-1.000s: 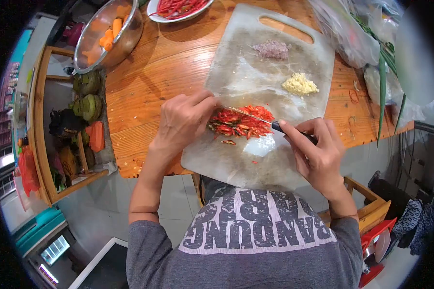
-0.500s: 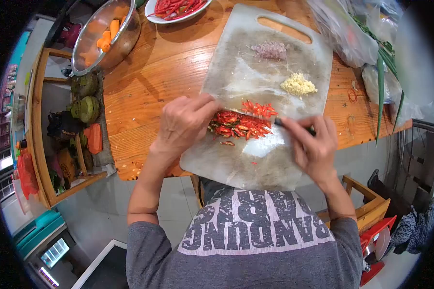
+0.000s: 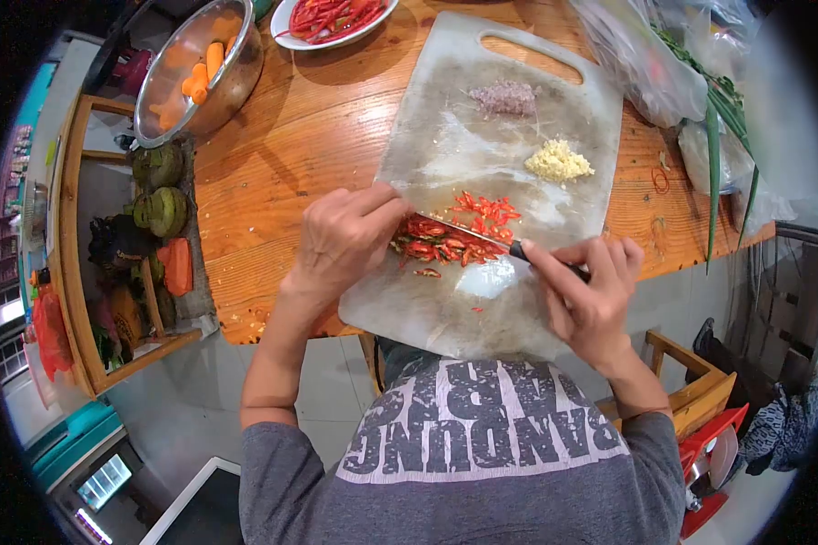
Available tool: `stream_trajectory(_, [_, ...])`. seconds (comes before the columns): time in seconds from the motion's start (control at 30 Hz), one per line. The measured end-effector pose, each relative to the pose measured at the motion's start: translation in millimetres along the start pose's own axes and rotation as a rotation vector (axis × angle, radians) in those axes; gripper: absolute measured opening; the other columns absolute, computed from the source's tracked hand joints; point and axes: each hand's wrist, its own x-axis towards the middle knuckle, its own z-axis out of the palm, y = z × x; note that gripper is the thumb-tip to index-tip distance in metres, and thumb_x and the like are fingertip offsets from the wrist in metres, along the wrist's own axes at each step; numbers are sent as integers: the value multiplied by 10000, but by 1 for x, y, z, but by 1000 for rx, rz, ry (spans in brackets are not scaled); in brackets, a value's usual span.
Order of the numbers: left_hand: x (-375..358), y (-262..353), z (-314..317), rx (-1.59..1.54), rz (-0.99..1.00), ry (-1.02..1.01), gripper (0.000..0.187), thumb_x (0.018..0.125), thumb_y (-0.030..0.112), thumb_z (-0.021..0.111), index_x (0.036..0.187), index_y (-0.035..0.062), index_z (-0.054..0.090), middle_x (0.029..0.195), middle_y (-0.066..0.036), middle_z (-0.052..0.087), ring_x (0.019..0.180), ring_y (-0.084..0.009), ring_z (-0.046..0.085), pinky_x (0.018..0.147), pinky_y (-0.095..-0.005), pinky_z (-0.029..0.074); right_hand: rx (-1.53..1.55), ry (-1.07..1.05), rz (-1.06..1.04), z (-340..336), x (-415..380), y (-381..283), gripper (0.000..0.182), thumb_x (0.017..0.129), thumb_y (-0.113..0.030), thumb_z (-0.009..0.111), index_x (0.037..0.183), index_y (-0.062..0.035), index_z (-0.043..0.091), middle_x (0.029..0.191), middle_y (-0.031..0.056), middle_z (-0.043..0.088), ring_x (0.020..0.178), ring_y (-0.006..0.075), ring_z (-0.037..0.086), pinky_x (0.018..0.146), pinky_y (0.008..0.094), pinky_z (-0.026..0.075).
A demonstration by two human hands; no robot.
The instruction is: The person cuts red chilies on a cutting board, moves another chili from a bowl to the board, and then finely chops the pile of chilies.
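Observation:
A knife (image 3: 468, 232) lies across a pile of chopped red chillies (image 3: 441, 247) on the pale cutting board (image 3: 409, 313). Its black handle is gripped in my right hand (image 3: 593, 289). My left hand (image 3: 353, 232) is closed at the knife's tip end, its fingertips pinched together by the left edge of the pile. Smaller red pieces lie just beyond the blade. Farther up the board are a heap of minced yellowish garlic or ginger (image 3: 559, 161) and a heap of minced purplish shallot or onion (image 3: 503, 97).
A metal bowl (image 3: 232, 86) with carrots stands at the table's back left, beside a white plate (image 3: 334, 41) of sliced red chillies. Plastic bags (image 3: 641, 73) and green stalks (image 3: 713, 163) lie at the right. A wooden crate (image 3: 145, 350) of vegetables is at the left.
The knife handle in my right hand has shifted slightly down and left, and the blade now shows sharply across the chillies. My left hand stays nearly in place.

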Motion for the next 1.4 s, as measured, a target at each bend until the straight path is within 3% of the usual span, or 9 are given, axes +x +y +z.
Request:
stream_trajectory(0.17, [3,0,1,-3,9,18,111,812,115,755,920,138,747,856,-10,699,667,-223,645,588,-350,489,2,11,-41,-9,0,-7,415,750,-63,769,1154,-153,777,788,1,543,745,188,501,805,366,328])
stream_trajectory(0.27, [0,0,-5,1,12,-8,111,810,114,752,918,137,748,862,-9,703,665,-221,643,587,-350,487,72,-3,31,10,-7,1,420,747,-124,742,1156,-209,781,797,-19,536,764,173,510,824,380,331])
stream_trajectory(0.4, [0,-1,-1,9,18,-3,102,813,119,750,913,135,747,865,-8,705,665,-218,643,583,-347,483,22,23,-44,-3,-4,-10,421,736,-84,807,1150,-159,778,780,-3,552,730,178,494,789,359,322])
stream_trajectory(0.6, [0,0,-5,-15,-3,6,97,813,120,758,908,129,745,869,-12,705,667,-224,646,592,-345,492,118,45,30,14,-7,0,397,752,-125,765,1139,-211,784,767,-25,522,723,175,487,804,369,329])
stream_trajectory(0.7, [-1,1,-1,-26,19,37,93,806,107,703,895,135,705,831,-5,645,664,-219,626,601,-353,491,35,36,-38,5,-7,-3,417,741,-96,786,1148,-184,779,781,-7,544,734,189,496,787,370,334])
stream_trajectory(0.93, [-3,1,-2,-26,3,19,97,805,106,710,895,144,709,821,-6,638,656,-218,621,584,-349,480,113,2,34,11,2,6,415,755,-124,780,1162,-206,771,780,-12,520,741,184,508,800,369,338])
stream_trajectory(1.2, [-2,0,-3,-11,-9,28,98,805,110,726,894,146,713,829,0,640,630,-229,606,583,-353,477,59,93,-47,5,12,4,416,715,-65,778,1118,-169,787,802,4,568,753,203,511,770,368,351])
stream_trajectory(1.3, [0,0,-6,25,-38,-21,119,798,111,755,911,139,737,841,-12,683,683,-239,650,597,-361,496,69,57,-36,3,16,7,332,759,-137,787,1085,-201,793,818,-9,557,781,196,519,788,376,347])
stream_trajectory(1.4, [10,5,-14,33,-27,68,104,795,111,730,892,145,711,814,-11,626,637,-238,607,587,-361,483,-10,119,-72,-10,26,5,361,747,-127,783,1100,-203,788,823,-10,558,787,203,523,790,379,348])
